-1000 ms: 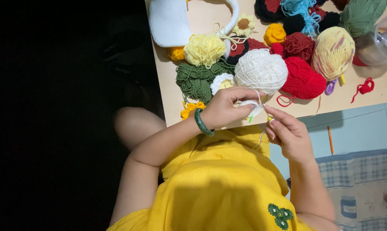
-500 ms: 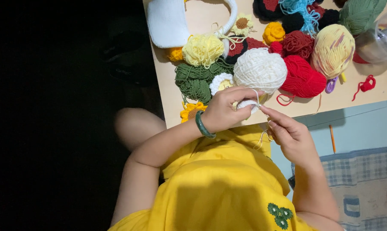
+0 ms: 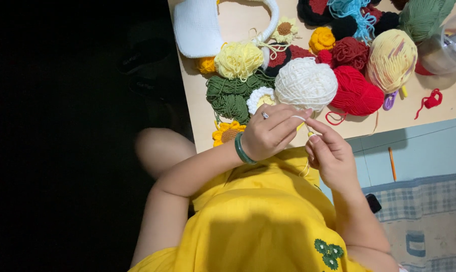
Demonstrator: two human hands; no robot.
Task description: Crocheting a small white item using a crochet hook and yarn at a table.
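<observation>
white yarn (image 3: pixel 305 83), wound in a fat ball, sits on the tan table (image 3: pixel 238 22) near its front edge, just beyond the hands, and a thin strand of it runs down to them. it is the largest thing that matters here, so watch it first: the strand should come off the ball freely, and the red ball (image 3: pixel 356 93) touching it on the right and the green skeins (image 3: pixel 230 95) on the other side are close enough to snag a loose loop.

next in size, the left hand (image 3: pixel 268 133), with a green bangle at the wrist and a ring on one finger, is curled with the strand lying over its forefinger; the fingers are closed narrowly, pinching the small white piece of work (mostly hidden under them, so its shape cannot be told). holding that pinch close to the working point would, i judge, keep the stitch from twisting.

the right hand (image 3: pixel 331 156) sits just beside it, almost touching, fingers drawn together in a tight pinch round the crochet hook (image 3: pixel 308 130), of which only a short yellowish bit and thin shaft show. a light grip near the tip, turning from the wrist, should serve better than a clenched one.

smallest, the strand itself: even tension over the forefinger is what makes the loops match, and too hard a pull risks rolling the ball towards the table edge.
</observation>
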